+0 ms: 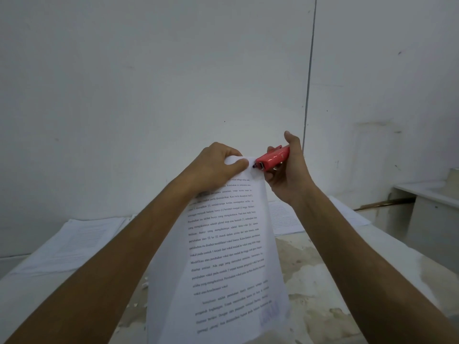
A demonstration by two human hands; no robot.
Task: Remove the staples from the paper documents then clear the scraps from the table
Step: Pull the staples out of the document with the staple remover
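I hold a printed paper document [228, 256] up in front of me, above the table [323, 269]. My left hand [216, 165] pinches its top corner between thumb and fingers. My right hand [289, 170] grips a small red stapler [272, 158], whose metal tip touches that top corner right beside my left thumb. The staple itself is too small to make out. A few small white paper scraps [144, 285] lie on the table below my left forearm.
A pile of printed sheets [74, 242] lies at the table's back left, and more sheets [285, 217] at the back right. A white wall stands close behind. A low white bench [427, 194] is at the right.
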